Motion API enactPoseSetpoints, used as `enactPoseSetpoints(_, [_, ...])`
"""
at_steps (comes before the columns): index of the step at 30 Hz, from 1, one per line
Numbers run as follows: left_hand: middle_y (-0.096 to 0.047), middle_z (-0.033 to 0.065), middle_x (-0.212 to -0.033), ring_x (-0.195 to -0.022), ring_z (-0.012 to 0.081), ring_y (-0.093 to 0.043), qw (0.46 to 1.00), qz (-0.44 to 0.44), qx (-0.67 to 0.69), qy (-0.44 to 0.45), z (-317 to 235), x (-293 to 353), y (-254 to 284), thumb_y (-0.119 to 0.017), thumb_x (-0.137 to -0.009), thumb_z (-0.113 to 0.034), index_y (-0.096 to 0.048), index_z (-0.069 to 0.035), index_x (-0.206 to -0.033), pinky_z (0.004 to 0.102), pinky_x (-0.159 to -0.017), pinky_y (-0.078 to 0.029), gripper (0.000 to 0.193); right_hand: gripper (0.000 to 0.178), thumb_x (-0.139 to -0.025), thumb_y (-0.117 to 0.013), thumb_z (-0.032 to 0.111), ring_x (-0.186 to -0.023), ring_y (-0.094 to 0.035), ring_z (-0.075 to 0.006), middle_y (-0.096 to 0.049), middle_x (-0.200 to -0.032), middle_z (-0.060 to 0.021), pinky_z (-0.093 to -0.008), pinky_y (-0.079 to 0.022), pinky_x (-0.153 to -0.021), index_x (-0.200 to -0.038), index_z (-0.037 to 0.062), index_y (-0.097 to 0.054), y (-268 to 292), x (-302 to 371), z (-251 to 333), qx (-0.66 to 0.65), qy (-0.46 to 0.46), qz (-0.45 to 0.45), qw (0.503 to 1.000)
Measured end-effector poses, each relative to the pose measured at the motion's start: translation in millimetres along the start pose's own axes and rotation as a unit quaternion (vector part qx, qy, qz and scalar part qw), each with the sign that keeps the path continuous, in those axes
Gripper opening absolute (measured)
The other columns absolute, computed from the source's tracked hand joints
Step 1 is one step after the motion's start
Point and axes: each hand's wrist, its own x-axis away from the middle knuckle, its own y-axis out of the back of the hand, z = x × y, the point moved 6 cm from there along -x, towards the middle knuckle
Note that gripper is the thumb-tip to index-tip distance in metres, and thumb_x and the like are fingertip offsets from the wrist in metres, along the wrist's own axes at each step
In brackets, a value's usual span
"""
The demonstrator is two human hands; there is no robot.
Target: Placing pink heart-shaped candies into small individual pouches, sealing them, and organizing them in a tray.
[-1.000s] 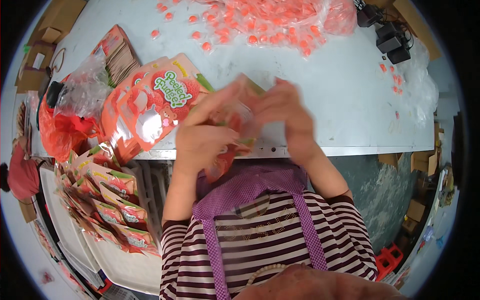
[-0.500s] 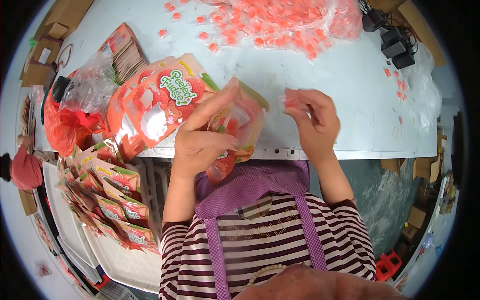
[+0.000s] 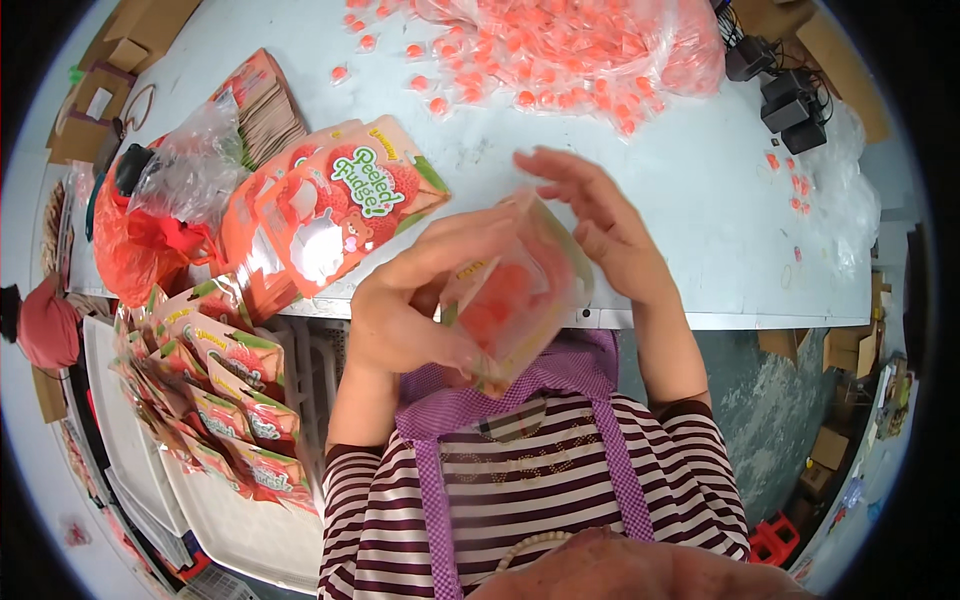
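Observation:
My left hand (image 3: 400,305) grips a stand-up candy pouch (image 3: 520,300), tilted so that its open top and inside face up. Several red wrapped candies (image 3: 497,308) show within it. Just right of the pouch is my right hand (image 3: 605,225), its fingers stretched out and slightly blurred, with nothing visible in them. Left of my hands, flat printed pouches (image 3: 345,200) lie overlapping on the table. A large heap of wrapped red candies (image 3: 560,60) is at the far side.
Filled pouches (image 3: 225,390) stand in a white tray (image 3: 255,540) at the lower left. A red plastic bag (image 3: 130,245) and a stack of pouches (image 3: 265,110) lie at the left. Black adapters (image 3: 790,100) and clear plastic (image 3: 850,170) are at the right.
My right hand no longer shows the small wrapped candy, and its fingers have spread and moved toward the pouch. The pouch has turned so its opening faces upward.

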Motion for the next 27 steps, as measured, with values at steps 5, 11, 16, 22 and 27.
enactPoseSetpoints(5, [-0.062, 0.0220, -0.120, -0.127, 0.0435, -0.044, 0.957, 0.086, -0.007, -0.277, -10, -4, 4, -0.077, -0.066, -0.018, -0.065, -0.011, -0.082, 0.0529, -0.105, -0.036, 0.021, 0.032, -0.094, -0.061, 0.024, -0.112, -0.053, -0.0176, -0.057, -0.116, -0.0084, -0.0382, -0.040, -0.102, -0.115, 0.0011, -0.053, -12, -6, 1, -0.125, 0.036, 0.063, 0.989])
enactPoseSetpoints(11, [-0.065, 0.0148, -0.103, -0.108, 0.0386, -0.056, 0.963, 0.063, -0.206, -0.163, -24, 19, 24, -0.072, -0.079, -0.041, -0.061, -0.010, -0.077, 0.0611, -0.101, -0.036, 0.033, 0.026, -0.095, -0.060, 0.029, -0.081, -0.054, -0.0179, -0.057, -0.085, -0.0072, -0.0427, -0.047, -0.090, -0.090, 0.0072, -0.047, -6, 3, 15, -0.126, 0.050, -0.084, 0.987])
enactPoseSetpoints(16, [-0.063, 0.0154, -0.101, -0.103, 0.0365, -0.059, 0.970, 0.067, -0.120, -0.200, -24, 17, 18, -0.071, -0.073, -0.046, -0.062, -0.007, -0.078, 0.0599, -0.099, -0.041, 0.040, 0.016, -0.093, -0.058, 0.018, -0.076, -0.054, -0.0184, -0.059, -0.084, -0.0072, -0.0344, -0.049, -0.076, -0.094, 0.0023, -0.055, -31, -3, 12, -0.001, 0.049, -0.045, 0.998])
enactPoseSetpoints(22, [-0.062, 0.0192, -0.108, -0.103, 0.0366, -0.060, 0.971, -0.012, -0.130, -0.200, -44, 22, 18, -0.068, -0.080, -0.045, -0.063, -0.011, -0.095, 0.0545, -0.096, -0.044, 0.038, 0.006, -0.086, -0.065, 0.005, -0.071, -0.052, -0.0151, -0.058, -0.083, -0.0078, -0.0277, -0.042, -0.063, -0.084, 0.0008, -0.062, -10, 11, 46, 0.111, 0.189, -0.144, 0.965])
enactPoseSetpoints(27, [-0.056, 0.0165, -0.122, -0.106, 0.0281, -0.059, 0.948, -0.091, -0.275, -0.135, -39, 23, 19, -0.085, -0.069, -0.021, -0.053, -0.009, -0.120, 0.0390, -0.091, -0.048, 0.062, 0.013, -0.087, -0.068, 0.012, -0.066, -0.053, -0.0166, -0.058, -0.078, -0.0087, -0.0257, -0.040, -0.058, -0.087, 0.0003, -0.063, -18, 11, 56, 0.179, 0.250, -0.163, 0.937])
